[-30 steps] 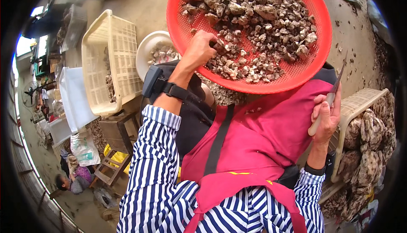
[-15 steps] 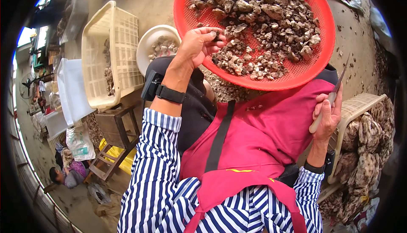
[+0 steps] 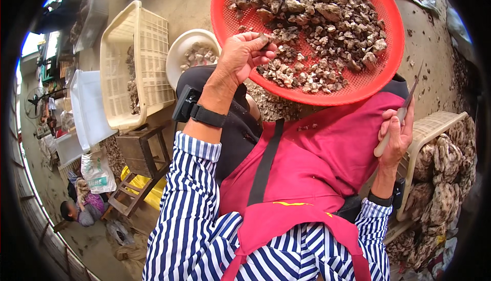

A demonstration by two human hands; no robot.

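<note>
My left hand is over the near left rim of a round red perforated tray. Its thumb and fingers pinch a small dark brown lumpy piece. In the tray lies a heap of rough grey-brown pieces, larger toward the far left and smaller and paler at the near side. My right hand is closed round the pale handle of a knife, held to the right of my pink apron. The narrow blade points up and away from me.
Left of the tray stand a white bowl of pale pieces and a cream slatted crate. Nearby are a wooden stool and a white bin. A crate of big brown clumps is at right. Another person sits far left.
My left hand has shifted slightly right, and the pinched piece shows more plainly. My right hand and the knife stay nearly where they were.
</note>
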